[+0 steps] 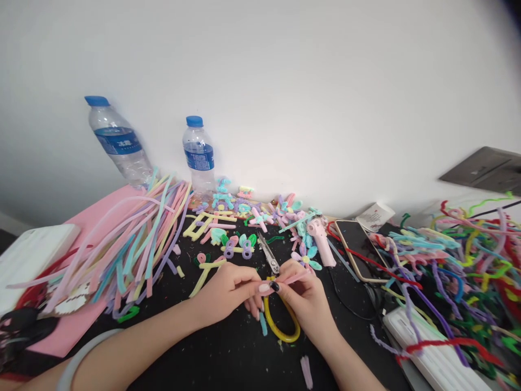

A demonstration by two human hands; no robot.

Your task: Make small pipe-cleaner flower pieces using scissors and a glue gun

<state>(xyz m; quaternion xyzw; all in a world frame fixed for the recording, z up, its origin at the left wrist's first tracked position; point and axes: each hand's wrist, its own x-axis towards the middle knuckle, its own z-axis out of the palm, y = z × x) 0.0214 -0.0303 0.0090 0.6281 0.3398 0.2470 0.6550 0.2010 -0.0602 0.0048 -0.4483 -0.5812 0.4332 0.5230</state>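
Both hands meet near the middle of the head view, above yellow-handled scissors [285, 334] lying on the black table. My left hand [234, 290] pinches one end of a pink pipe cleaner [296, 277] between thumb and finger. Closed on the same piece is my right hand [301, 290], its dark-nailed thumb touching the left fingertips. Part of the piece is hidden by the fingers. A short blue piece [263, 323] lies below my left hand. Just beyond the hands are small shaped pipe-cleaner pieces [238, 247] and yellow strips [203, 276].
Long pastel pipe cleaners [134, 239] lie on pink sheets at left, beside a white box [36, 260]. Two water bottles [199, 157] stand by the wall. At right are a pink glue gun [321, 241], a phone [360, 250], a white power strip [431, 353] and tangled pipe cleaners [472, 271].
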